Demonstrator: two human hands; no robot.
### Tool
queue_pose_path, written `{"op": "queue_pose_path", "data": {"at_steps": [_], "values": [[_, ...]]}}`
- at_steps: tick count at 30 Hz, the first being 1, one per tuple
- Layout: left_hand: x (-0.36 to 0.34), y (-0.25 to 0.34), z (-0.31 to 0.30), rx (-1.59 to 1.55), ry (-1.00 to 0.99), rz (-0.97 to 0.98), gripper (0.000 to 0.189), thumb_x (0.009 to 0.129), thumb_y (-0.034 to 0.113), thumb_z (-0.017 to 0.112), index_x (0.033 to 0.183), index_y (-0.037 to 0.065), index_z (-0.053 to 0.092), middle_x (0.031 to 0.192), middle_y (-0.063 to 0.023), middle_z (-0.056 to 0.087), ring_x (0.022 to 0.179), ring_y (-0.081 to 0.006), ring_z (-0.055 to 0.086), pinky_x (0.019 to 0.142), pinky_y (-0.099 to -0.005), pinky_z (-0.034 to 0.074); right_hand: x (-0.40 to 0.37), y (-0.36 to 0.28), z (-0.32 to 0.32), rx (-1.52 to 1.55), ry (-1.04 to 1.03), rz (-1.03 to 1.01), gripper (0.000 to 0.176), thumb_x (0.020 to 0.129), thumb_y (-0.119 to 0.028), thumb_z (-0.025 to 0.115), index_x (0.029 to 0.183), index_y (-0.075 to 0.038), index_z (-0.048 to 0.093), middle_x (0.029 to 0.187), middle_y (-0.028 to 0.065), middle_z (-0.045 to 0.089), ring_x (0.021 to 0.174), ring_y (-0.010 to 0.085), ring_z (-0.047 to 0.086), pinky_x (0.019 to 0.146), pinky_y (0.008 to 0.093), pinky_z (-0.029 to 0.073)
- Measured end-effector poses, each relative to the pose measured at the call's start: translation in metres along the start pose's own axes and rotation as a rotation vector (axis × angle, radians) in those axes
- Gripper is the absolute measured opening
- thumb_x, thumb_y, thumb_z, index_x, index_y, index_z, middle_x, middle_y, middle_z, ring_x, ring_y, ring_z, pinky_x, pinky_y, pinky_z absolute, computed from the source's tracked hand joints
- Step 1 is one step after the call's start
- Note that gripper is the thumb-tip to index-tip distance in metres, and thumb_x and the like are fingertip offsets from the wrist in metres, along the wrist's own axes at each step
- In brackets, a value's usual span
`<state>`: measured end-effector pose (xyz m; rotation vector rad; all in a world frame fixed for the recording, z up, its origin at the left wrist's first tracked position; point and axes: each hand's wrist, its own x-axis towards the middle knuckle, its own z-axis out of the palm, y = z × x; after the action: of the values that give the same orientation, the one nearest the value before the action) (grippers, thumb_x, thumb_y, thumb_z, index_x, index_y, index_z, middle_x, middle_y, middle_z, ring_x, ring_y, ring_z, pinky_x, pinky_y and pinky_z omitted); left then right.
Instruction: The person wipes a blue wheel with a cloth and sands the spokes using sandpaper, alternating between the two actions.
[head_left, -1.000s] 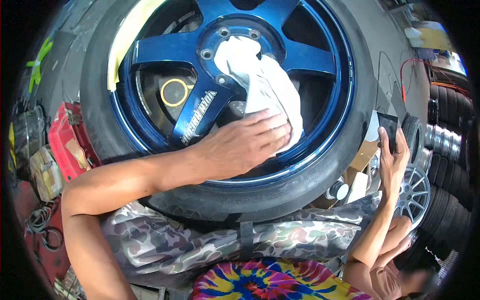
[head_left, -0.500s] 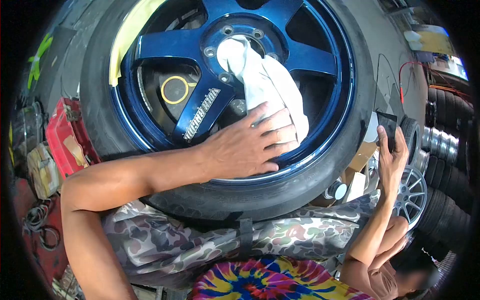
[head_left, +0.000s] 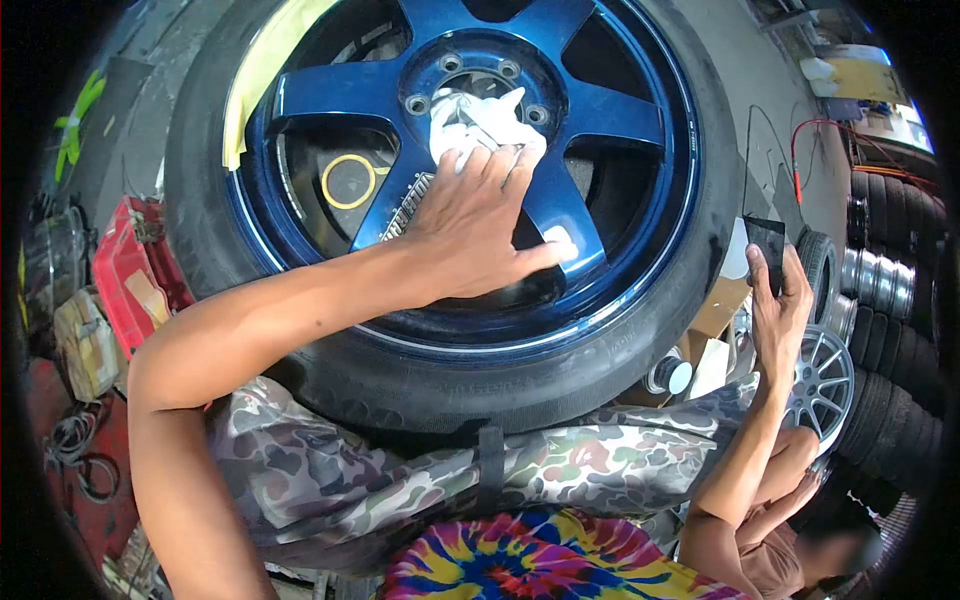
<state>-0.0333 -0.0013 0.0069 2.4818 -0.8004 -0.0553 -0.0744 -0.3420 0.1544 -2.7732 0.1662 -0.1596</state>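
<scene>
A white cloth (head_left: 480,118) lies bunched over the hub of a blue spoked wheel (head_left: 335,92). My left hand (head_left: 480,215) has its fingertips pressed on the cloth, with the thumb stretched out over a lower spoke. Around the rim is a black tire (head_left: 640,345), and yellow masking tape (head_left: 262,70) covers part of the rim at the upper left. Off to the right, my right hand (head_left: 780,300) pinches a thin black rectangular piece (head_left: 766,245) between thumb and fingers.
A tape ring (head_left: 349,181) shows through the spokes. At left is a red toolbox (head_left: 140,270). Stacked tires (head_left: 885,365) and a silver wheel (head_left: 822,385) stand at right, near a crouching person (head_left: 785,560). A small can (head_left: 672,375) sits beside the tire.
My left hand has moved up toward the hub and bunched the cloth there, off the lower spoke. My right hand stays nearly in place, its black piece slightly turned.
</scene>
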Motion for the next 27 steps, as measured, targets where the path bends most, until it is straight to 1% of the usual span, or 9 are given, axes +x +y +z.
{"op": "queue_pose_path", "data": {"at_steps": [2, 5, 10, 14, 17, 19, 23, 25, 27], "values": [[0.005, 0.007, 0.005, -0.019, 0.103, 0.004, 0.117, 0.084, 0.073, 0.075, 0.154, -0.014, 0.041, 0.143, -0.0281, 0.053, 0.130, -0.0398, 0.052, 0.111, -0.0566, 0.037, -0.001, 0.000, -0.001, -0.025, -0.002, 0.018, 0.036, 0.106, -0.022, 0.073, 0.090, 0.006, 0.057, 0.080, 0.0058, 0.045, 0.072, 0.0141, 0.042, 0.065, 0.0335, 0.037], [0.014, 0.009, 0.003, -0.057, 0.043, -0.036, 0.126, 0.077, 0.077, 0.078, 0.155, -0.015, 0.040, 0.142, -0.0261, 0.055, 0.129, -0.0390, 0.054, 0.112, -0.0574, 0.036, 0.000, 0.003, -0.003, -0.030, -0.011, -0.052, 0.036, 0.105, -0.021, 0.073, 0.090, 0.007, 0.056, 0.080, 0.0066, 0.045, 0.073, 0.0148, 0.042, 0.065, 0.0338, 0.038], [0.017, 0.000, 0.002, -0.064, 0.013, -0.068, 0.116, 0.081, 0.070, 0.079, 0.159, -0.007, 0.041, 0.152, -0.0303, 0.053, 0.143, -0.0457, 0.049, 0.115, -0.0589, 0.038, -0.003, 0.003, -0.003, -0.024, -0.001, -0.038, 0.035, 0.105, -0.021, 0.074, 0.092, 0.007, 0.056, 0.080, 0.0070, 0.045, 0.073, 0.0150, 0.042, 0.066, 0.0334, 0.039], [0.021, -0.020, -0.002, -0.058, 0.023, -0.091, 0.108, 0.085, 0.074, 0.074, 0.158, 0.000, 0.048, 0.151, -0.0314, 0.056, 0.144, -0.0477, 0.051, 0.118, -0.0615, 0.037, -0.004, 0.004, -0.003, -0.015, 0.004, -0.035, 0.033, 0.105, -0.021, 0.074, 0.094, 0.006, 0.058, 0.080, 0.0069, 0.046, 0.073, 0.0146, 0.043, 0.066, 0.0331, 0.039], [0.021, -0.034, -0.005, 0.007, -0.034, -0.122, 0.106, 0.087, 0.076, 0.072, 0.155, -0.003, 0.052, 0.154, -0.0281, 0.053, 0.149, -0.0431, 0.046, 0.125, -0.0546, 0.033, -0.009, 0.007, 0.002, 0.035, 0.000, 0.000, 0.029, 0.104, -0.018, 0.074, 0.096, 0.007, 0.061, 0.082, 0.0076, 0.049, 0.074, 0.0156, 0.046, 0.068, 0.0332, 0.041], [0.021, -0.035, -0.007, -0.016, -0.036, -0.114, 0.104, 0.087, 0.075, 0.073, 0.153, -0.004, 0.055, 0.152, -0.0280, 0.054, 0.147, -0.0427, 0.048, 0.124, -0.0548, 0.034, -0.015, -0.002, 0.006, 0.045, -0.022, -0.030, 0.025, 0.103, -0.015, 0.075, 0.098, 0.007, 0.063, 0.085, 0.0090, 0.053, 0.076, 0.0176, 0.049, 0.072, 0.0335, 0.044], [0.015, -0.020, -0.005, 0.008, -0.014, -0.084, 0.115, 0.078, 0.077, 0.079, 0.154, -0.005, 0.051, 0.149, -0.0291, 0.055, 0.142, -0.0449, 0.051, 0.121, -0.0553, 0.036, -0.038, -0.034, 0.033, -0.005, -0.015, -0.219, 0.020, 0.099, -0.010, 0.077, 0.104, 0.007, 0.069, 0.090, 0.0143, 0.061, 0.082, 0.0265, 0.061, 0.080, 0.0364, 0.051], [0.017, -0.015, -0.003, 0.009, 0.015, -0.063, 0.119, 0.075, 0.078, 0.081, 0.155, -0.005, 0.050, 0.148, -0.0293, 0.055, 0.141, -0.0457, 0.051, 0.119, -0.0553, 0.037, -0.051, -0.054, 0.053, 0.034, -0.059, -0.284, 0.018, 0.097, -0.008, 0.078, 0.106, 0.006, 0.072, 0.090, 0.0142, 0.061, 0.082, 0.0285, 0.063, 0.079, 0.0377, 0.053], [0.019, -0.015, 0.001, -0.060, -0.007, -0.059, 0.123, 0.071, 0.080, 0.082, 0.156, -0.003, 0.049, 0.148, -0.0299, 0.055, 0.142, -0.0474, 0.050, 0.119, -0.0551, 0.038, -0.062, -0.072, 0.070, 0.111, -0.125, -0.280, 0.026, 0.093, -0.005, 0.080, 0.118, 0.001, 0.078, 0.091, 0.0124, 0.061, 0.083, 0.0274, 0.065, 0.075, 0.0384, 0.053]]}}
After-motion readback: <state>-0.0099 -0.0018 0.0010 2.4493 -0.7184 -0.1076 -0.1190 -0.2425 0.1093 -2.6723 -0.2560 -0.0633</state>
